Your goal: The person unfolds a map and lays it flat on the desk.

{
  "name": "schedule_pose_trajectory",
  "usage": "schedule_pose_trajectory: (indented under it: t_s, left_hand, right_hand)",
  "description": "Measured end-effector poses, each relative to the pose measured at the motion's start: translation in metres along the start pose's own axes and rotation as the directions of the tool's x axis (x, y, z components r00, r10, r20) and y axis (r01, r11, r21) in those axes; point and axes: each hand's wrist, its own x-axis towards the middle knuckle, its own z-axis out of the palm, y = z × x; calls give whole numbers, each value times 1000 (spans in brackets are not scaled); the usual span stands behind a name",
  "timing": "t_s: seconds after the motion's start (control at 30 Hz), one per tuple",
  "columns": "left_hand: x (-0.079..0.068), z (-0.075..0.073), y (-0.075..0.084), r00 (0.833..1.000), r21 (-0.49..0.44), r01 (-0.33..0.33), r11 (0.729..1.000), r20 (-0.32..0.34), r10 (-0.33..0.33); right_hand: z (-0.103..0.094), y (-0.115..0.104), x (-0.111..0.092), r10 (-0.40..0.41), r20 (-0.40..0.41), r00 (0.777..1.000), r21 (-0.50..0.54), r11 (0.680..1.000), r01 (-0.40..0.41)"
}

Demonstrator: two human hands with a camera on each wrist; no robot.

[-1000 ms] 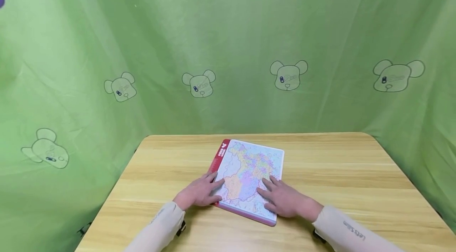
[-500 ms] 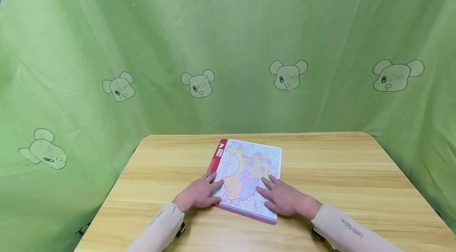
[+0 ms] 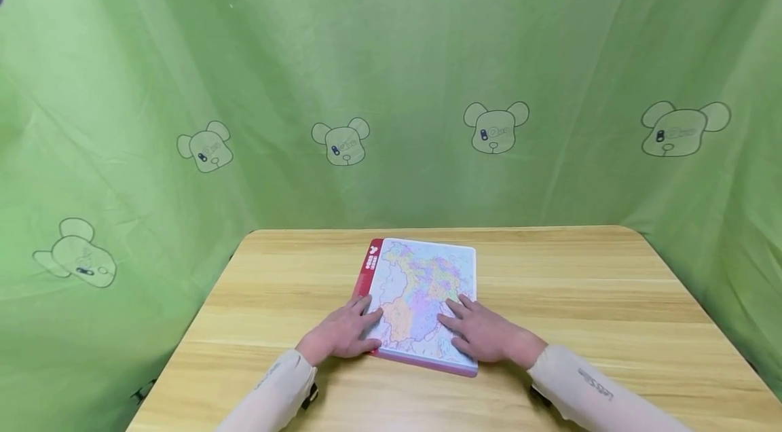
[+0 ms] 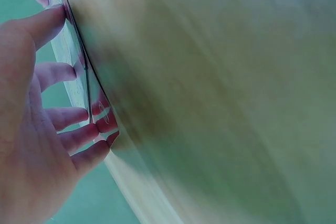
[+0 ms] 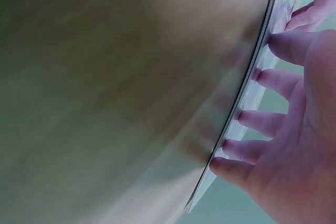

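Observation:
A thin map board lies on the table, turned slightly askew. It shows a map in pastel colours, with a red strip along its left side and a purplish band along the near edge. My left hand rests on its lower left part, fingers spread, fingertips over the red strip and the map. On the right side, my right hand lies with spread fingers touching the map's surface. In both wrist views the fingertips of the left hand and right hand press on the glossy board, whose edge shows two thin layers.
The wooden table has rounded far corners. Behind and beside it hangs a green curtain printed with bear heads. Light sleeves cover both forearms, with dark straps under the wrists.
The map board has turned a little counterclockwise, its far edge shifting left and its near right corner moving away from me. My right hand has moved slightly left; the left hand has hardly moved.

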Motion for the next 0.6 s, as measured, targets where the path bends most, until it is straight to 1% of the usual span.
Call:
schedule_pose_trajectory:
  t_s: [0.23, 0.37, 0.6]
  left_hand:
    - [-2, 1, 1, 1000, 8, -4, 1000, -4, 4]
    - [-4, -1, 3, 1000, -13, 3, 1000, -4, -4]
    - [-7, -2, 4, 1000, -25, 13, 1000, 4, -12]
  right_hand:
    - [-5, 1, 5, 2, 29, 1000, -12, 1000, -1]
    - [-8, 1, 8, 11, 48, 999, -4, 1000, -11]
    - [-9, -1, 12, 3, 37, 999, -4, 1000, -3]
